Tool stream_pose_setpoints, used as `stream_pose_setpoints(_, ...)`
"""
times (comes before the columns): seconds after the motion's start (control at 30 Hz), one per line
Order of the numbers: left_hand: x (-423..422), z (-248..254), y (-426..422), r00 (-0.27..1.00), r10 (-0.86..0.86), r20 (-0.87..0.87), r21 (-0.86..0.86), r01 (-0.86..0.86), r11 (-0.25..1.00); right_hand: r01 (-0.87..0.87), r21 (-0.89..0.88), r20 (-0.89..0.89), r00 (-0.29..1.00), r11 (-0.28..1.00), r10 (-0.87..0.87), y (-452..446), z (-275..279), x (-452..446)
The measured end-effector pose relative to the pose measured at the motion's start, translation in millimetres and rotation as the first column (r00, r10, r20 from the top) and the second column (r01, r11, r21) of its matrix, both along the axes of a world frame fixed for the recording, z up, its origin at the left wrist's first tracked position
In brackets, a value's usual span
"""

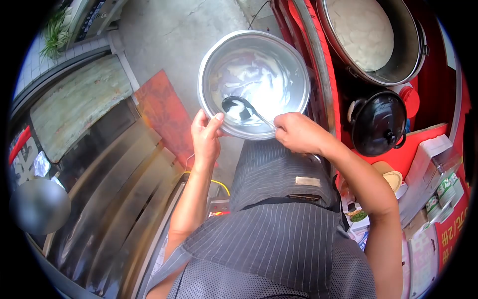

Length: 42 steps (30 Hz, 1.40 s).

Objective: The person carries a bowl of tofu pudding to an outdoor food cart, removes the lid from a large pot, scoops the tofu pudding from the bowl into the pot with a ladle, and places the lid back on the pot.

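Observation:
A wide, shiny metal bowl [302,84] is held up in front of my body, its inside smeared with a white residue. My left hand [205,133] is closed on its near-left rim, thumb on top. In my right hand [298,131], at the near-right rim, is the handle of a dark ladle [247,105]. The ladle's head rests low inside the bowl on the left, with some white stuff in it. The ends of the right fingers are partly hidden from above.
On the right stands a large metal pot [418,47] holding a pale, dough-like mass [361,32]. Nearer is a black lidded pot [379,122] on a red surface. Slatted brown panels [114,199] lie to the left. A red board [164,112] is beyond my left hand.

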<state>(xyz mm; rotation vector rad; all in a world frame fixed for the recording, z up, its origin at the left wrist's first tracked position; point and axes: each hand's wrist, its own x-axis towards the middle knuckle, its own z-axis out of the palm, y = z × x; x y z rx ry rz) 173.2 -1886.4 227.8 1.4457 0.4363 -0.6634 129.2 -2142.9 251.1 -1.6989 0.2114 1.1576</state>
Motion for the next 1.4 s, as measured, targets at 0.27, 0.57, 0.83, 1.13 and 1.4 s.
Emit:
stream_pose_setpoints(0.27, -4, 2, 5, 1.000, 0.009, -0.017, -0.014, -0.009, 1.000, 0.301, 0.052, -0.153, 0.945, 0.952, -0.290, -5, -11, 1)
stream_pose_setpoints(0.57, -1, 8, -5, 1.000, 0.017, -0.025, -0.016, -0.017, 1.000, 0.081, -0.118, 0.360, 0.932, 0.990, -0.034, 29, -20, -7)
stream_pose_setpoints(0.83, 6, 5, -3, 0.999, -0.003, -0.041, -0.047, 0.001, 0.999, 0.188, 0.096, -0.028, 0.982, 0.978, -0.186, 3, -12, -4)
stream_pose_setpoints(1.13, 5, -16, 4, 0.997, 0.035, -0.062, 0.031, -0.033, 0.999, 0.599, 0.258, -0.359, 0.788, 0.758, -0.500, -95, 52, -37)
stream_pose_setpoints(1.4, 12, -24, -10, 0.995, 0.005, -0.104, 0.113, 0.006, 0.994, 0.841, -0.099, 0.177, 0.541, 0.532, -0.822, -184, 59, -34)
